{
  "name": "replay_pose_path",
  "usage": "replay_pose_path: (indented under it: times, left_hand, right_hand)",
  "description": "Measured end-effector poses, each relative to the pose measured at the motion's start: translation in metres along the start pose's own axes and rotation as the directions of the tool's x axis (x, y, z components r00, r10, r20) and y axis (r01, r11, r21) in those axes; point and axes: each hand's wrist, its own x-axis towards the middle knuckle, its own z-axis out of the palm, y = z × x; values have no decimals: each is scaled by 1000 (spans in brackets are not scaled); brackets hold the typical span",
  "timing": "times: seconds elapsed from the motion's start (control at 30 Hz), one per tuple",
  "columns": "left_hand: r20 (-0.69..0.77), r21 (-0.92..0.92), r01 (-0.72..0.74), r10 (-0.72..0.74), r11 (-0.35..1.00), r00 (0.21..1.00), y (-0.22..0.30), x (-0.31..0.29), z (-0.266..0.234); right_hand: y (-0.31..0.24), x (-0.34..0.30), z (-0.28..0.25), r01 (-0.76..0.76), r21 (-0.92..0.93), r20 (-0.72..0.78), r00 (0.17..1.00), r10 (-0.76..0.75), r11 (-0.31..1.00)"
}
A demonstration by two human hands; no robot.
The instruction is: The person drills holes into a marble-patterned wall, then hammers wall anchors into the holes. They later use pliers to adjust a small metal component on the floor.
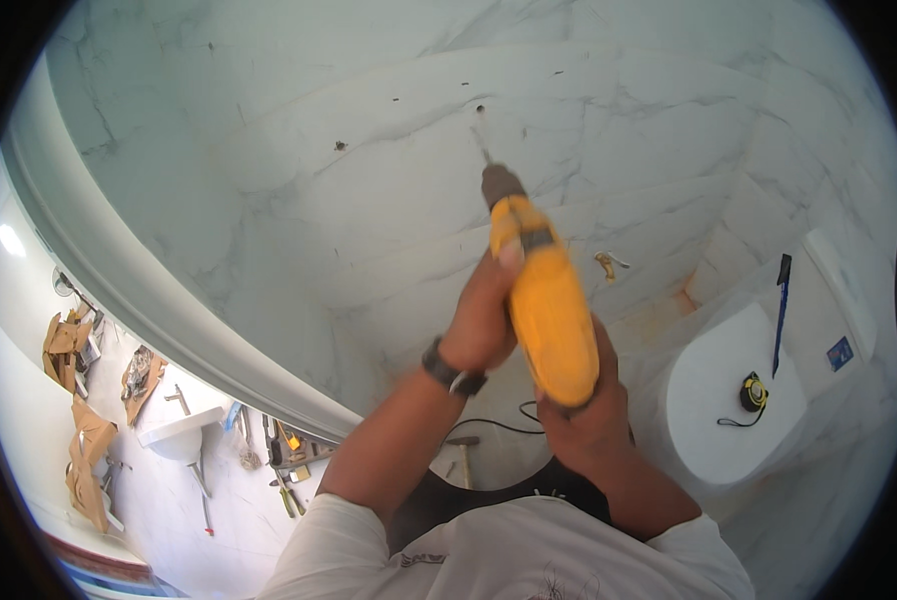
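A yellow and black power drill (551, 310) is held out in front of me, its bit pointing up and away toward the white marbled tile wall (409, 200). My left hand (484, 315), with a dark watch on its wrist, wraps the drill's side near the front. Around the rear handle closes my right hand (587, 420), its fingers partly hidden by the drill body. Close to the bit's tip is a small dark hole (480, 109) in the tile; I cannot tell whether the tip touches the wall. Another rough hole (341, 146) lies farther left.
At right, a white toilet lid (709, 400) carries a tape measure (755, 392); a blue-and-black slim tool (782, 315) leans nearby. A brass fitting (609, 265) juts from the wall. Below lies a hammer (464, 455). Beyond the curved white edge are a washbasin (181, 435), cardboard (91, 465) and tools.
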Motion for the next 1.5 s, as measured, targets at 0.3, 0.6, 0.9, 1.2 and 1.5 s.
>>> replay_pose_path:
  times: [0.3,0.6,0.9,1.2,1.5]
  left_hand:
    - [-599,-366,-22,-218,930,771,-130,-124,-86]
    - [-661,-430,461,-619,776,424,-188,-153,-208]
    - [-780,299,413,-29,860,626,-38,-315,-171]
    - [-986,65,590,143,805,-86,-36,-504,-182]
    - [-954,-239,530,-96,814,-284,-111,-601,-195]
  right_hand:
    - [106,-58,22,-253,-104,392,879,273,962]
    - [263,-79,111,-927,0,374,348,860,375]
    - [414,-112,176,-964,170,402,-121,907,-204]
    - [478,-136,188,-980,114,467,-92,879,-163]
    - [508,-168,192,-936,-341,345,-39,938,86]
